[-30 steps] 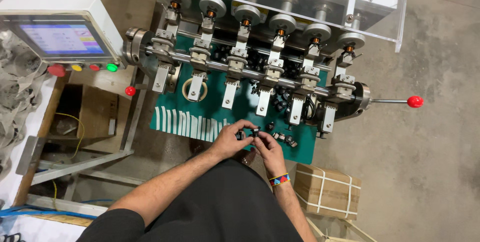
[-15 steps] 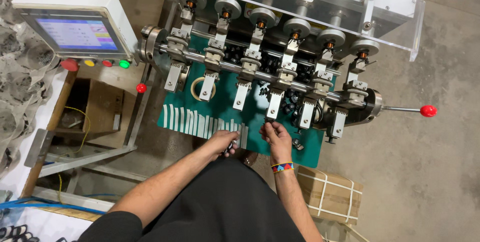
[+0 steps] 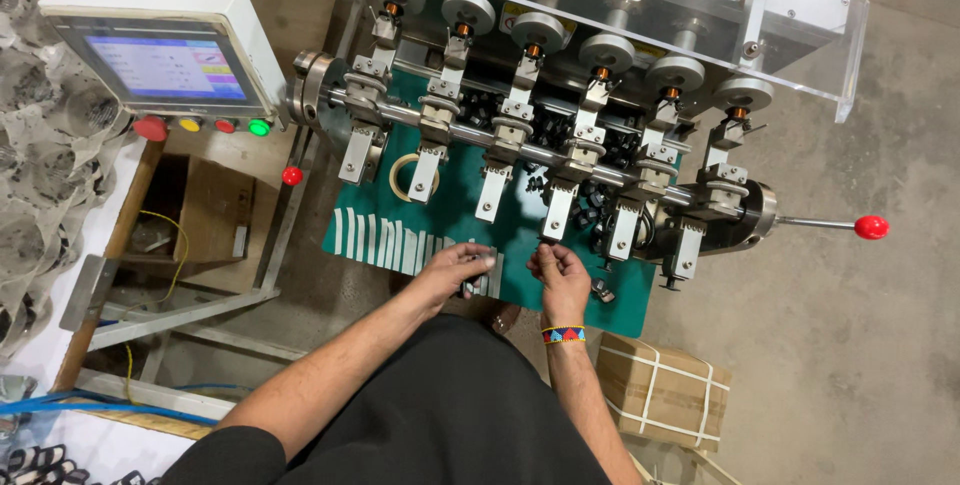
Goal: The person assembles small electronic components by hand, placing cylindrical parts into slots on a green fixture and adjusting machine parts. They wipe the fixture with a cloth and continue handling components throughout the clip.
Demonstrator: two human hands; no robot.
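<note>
My left hand [image 3: 452,270] rests on the front edge of the green mat [image 3: 520,235], its fingers closed around a small grey metal piece [image 3: 487,278] at the end of a row of pale strips [image 3: 385,238]. A short gap to the right, my right hand [image 3: 562,273] hovers with its fingertips pinched together just below a hanging metal arm [image 3: 556,213] of the winding machine [image 3: 560,135]. I cannot see anything between those fingers. A beaded bracelet [image 3: 563,334] sits on my right wrist. Small black parts [image 3: 590,207] lie scattered on the mat.
A touchscreen control box [image 3: 165,65] with coloured buttons stands at the left. A red-knobbed lever [image 3: 870,227] sticks out to the right. A roll of tape [image 3: 405,175] lies on the mat. A strapped cardboard box [image 3: 665,390] sits on the concrete floor by my right side.
My hands, joined over a small black part a second ago, have drawn apart. The left hand has gone left to the strip row and the right has risen toward the metal arm.
</note>
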